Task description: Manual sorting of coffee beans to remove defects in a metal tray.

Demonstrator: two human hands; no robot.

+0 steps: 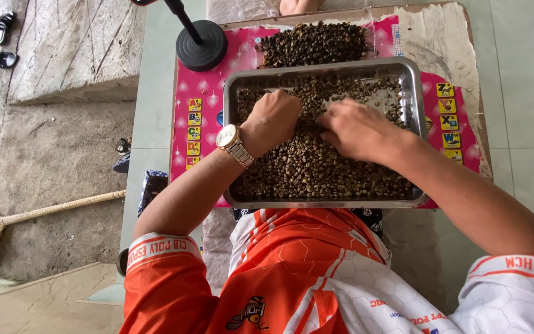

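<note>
A rectangular metal tray [413, 86] rests on a pink mat [194, 86] and is filled with small brown-green beans [316, 170]. My left hand [274, 117], a gold watch on its wrist, is curled among the beans in the tray's upper middle. My right hand [355, 128] lies just beside it, fingers bent down into the beans. Whether either hand grips any beans is hidden. A heap of darker beans [313, 43] lies on the mat beyond the tray.
A black round stand base [201, 46] sits at the mat's far left corner. A broom [7, 221] lies on the concrete floor to the left, with sandals [1, 40] farther off. A stone slab [75, 49] borders the tiled floor.
</note>
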